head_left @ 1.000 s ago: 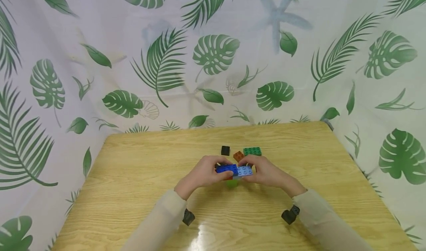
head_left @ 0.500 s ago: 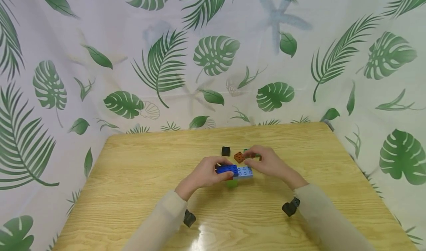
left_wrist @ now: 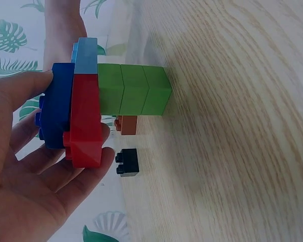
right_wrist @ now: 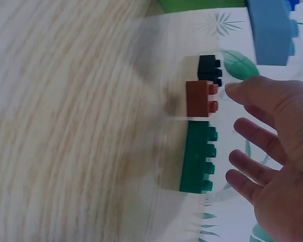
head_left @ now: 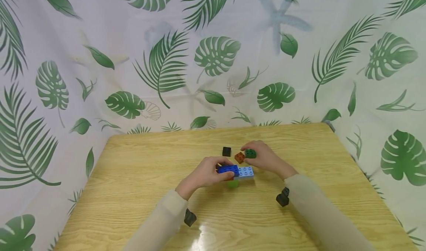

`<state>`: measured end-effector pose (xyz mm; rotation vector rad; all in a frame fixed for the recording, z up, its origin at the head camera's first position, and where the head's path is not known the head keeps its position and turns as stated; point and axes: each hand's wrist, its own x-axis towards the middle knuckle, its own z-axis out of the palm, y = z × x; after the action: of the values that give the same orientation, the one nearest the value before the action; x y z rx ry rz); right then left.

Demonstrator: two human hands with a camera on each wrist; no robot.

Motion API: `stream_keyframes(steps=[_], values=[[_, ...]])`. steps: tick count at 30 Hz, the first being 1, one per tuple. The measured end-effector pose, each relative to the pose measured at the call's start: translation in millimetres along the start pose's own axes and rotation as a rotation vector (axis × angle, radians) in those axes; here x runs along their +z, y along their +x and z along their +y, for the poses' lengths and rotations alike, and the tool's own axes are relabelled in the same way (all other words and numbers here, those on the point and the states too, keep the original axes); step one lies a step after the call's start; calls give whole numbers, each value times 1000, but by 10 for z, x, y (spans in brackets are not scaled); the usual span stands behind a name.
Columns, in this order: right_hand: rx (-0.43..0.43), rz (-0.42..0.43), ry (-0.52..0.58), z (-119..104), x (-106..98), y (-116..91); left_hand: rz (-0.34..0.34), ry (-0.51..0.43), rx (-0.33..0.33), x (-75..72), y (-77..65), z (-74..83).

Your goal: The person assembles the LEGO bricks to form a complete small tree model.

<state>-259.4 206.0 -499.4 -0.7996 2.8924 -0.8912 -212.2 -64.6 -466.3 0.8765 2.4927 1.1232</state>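
My left hand (head_left: 204,174) grips a dark blue brick (head_left: 229,169), with its thumb on the near side and fingers behind. That brick sits on top of a red brick (left_wrist: 86,121) and a light blue brick (head_left: 246,172). Beneath them stands a column of light green bricks (left_wrist: 134,91), upright on the table. Over a long dark green brick (right_wrist: 194,156) hovers my right hand (head_left: 264,158); the right wrist view shows its fingers spread and apart from the brick, which lies on the table.
On the wooden table (head_left: 149,188), a brown-orange brick (head_left: 239,157) lies just left of the dark green one. A small black brick (head_left: 226,152) is further left. A leaf-patterned cloth (head_left: 179,77) hangs behind the table and along its sides.
My right hand has let go of the light blue brick and moved back to above the dark green brick. My left hand keeps its hold on the dark blue brick.
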Motion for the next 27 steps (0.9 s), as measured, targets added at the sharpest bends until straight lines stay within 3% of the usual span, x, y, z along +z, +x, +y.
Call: stream_keyframes(steps=[19,27], values=[[-3,-98,-113,109,206,201,1,-22,17,-12,-3,-23],[42,-103,-91,40,136,232,0,-21,15,-15,-1,-31]])
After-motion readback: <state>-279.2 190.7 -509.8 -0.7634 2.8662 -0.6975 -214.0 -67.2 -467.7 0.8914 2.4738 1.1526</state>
